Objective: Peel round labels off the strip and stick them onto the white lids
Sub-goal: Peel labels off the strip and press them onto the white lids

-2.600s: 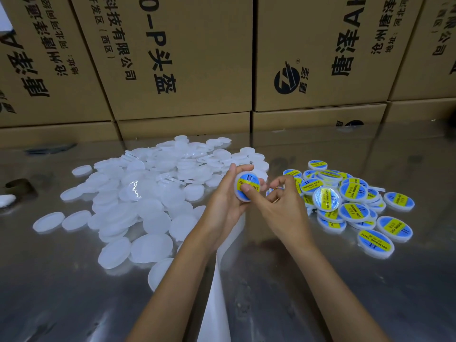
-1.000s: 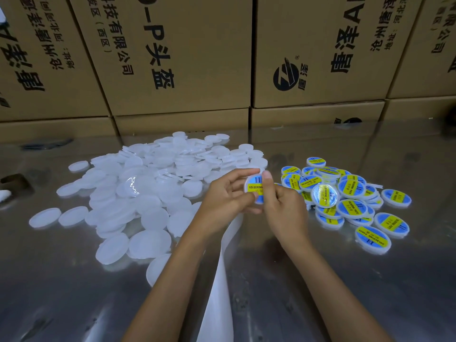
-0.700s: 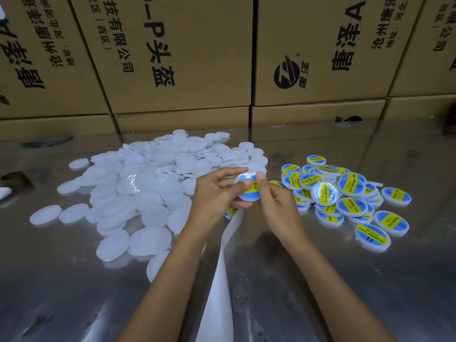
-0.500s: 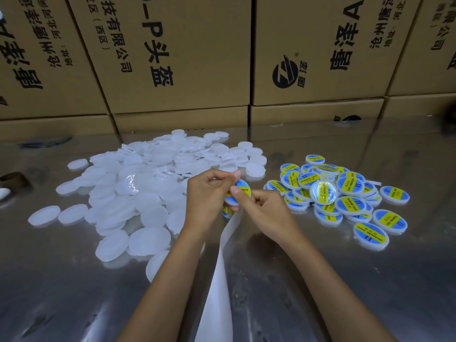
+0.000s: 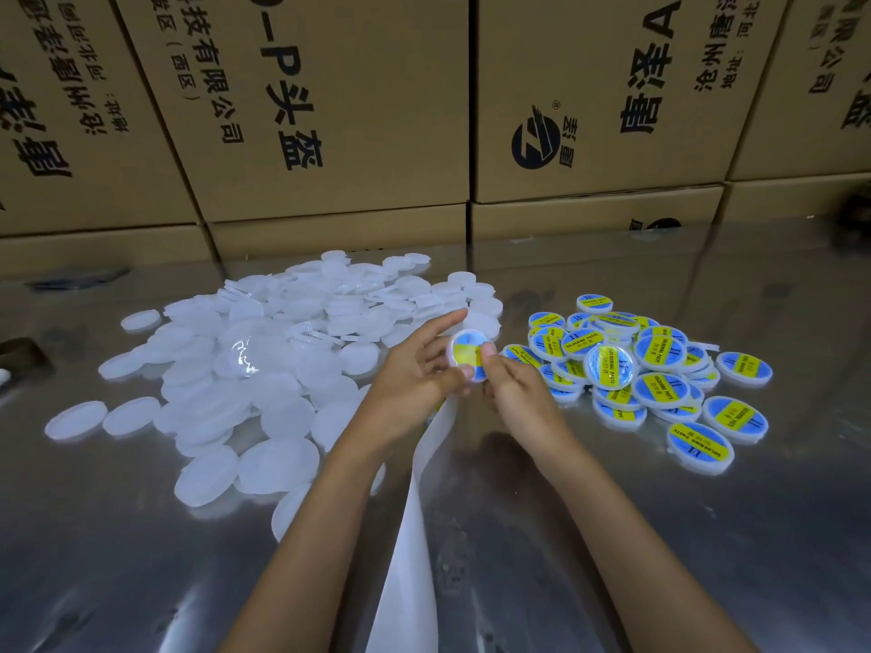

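My left hand (image 5: 410, 374) holds a white lid (image 5: 466, 353) with a blue and yellow round label on it, thumb at its lower edge, index finger stretched above it. My right hand (image 5: 516, 386) pinches the lid's right edge, thumb on the label. A white backing strip (image 5: 410, 534) hangs from under my hands toward me. A heap of plain white lids (image 5: 264, 365) lies to the left. A heap of labelled lids (image 5: 645, 369) lies to the right.
Stacked cardboard boxes (image 5: 330, 110) with black print wall off the back of the shiny metal table (image 5: 660, 534). A dark object (image 5: 19, 353) sits at the far left edge. Another dark flat item (image 5: 80, 280) lies at the back left.
The labelled lid has tilted up to face me and risen slightly. My left index finger has straightened above it; my right thumb now presses on the label's right side.
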{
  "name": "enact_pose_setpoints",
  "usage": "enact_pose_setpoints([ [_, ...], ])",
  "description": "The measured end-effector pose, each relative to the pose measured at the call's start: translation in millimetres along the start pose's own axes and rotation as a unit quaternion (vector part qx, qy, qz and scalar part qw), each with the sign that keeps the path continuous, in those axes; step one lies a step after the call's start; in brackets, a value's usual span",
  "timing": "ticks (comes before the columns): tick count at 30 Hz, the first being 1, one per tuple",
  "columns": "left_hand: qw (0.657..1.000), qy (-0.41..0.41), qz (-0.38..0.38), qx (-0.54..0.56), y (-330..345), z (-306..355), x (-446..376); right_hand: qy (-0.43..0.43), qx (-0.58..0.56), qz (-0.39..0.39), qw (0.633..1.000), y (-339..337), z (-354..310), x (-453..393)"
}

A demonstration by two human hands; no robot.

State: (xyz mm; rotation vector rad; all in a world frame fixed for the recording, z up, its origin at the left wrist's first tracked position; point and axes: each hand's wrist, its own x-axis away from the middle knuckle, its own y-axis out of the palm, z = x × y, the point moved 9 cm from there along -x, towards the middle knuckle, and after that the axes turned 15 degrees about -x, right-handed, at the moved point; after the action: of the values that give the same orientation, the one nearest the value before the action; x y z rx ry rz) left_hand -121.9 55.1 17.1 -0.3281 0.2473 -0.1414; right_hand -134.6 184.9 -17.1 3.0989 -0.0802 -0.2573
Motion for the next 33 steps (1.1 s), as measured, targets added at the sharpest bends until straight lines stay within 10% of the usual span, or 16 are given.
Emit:
enact_pose_setpoints([
  [10,0.982,-0.026,0.185,0.015,-40,-3,5,0.116,-0.326,0.194,0.918,-72,21,-5],
  [21,0.949,-0.101,0.297,-0.02,-77,-30,9,0.149,-0.413,0.169,0.883,-80,32,-7],
  [33,0.884,-0.168,-0.037,-0.435,-78,-66,5,0.156,-0.229,0.106,0.955,-56,26,-6],
])
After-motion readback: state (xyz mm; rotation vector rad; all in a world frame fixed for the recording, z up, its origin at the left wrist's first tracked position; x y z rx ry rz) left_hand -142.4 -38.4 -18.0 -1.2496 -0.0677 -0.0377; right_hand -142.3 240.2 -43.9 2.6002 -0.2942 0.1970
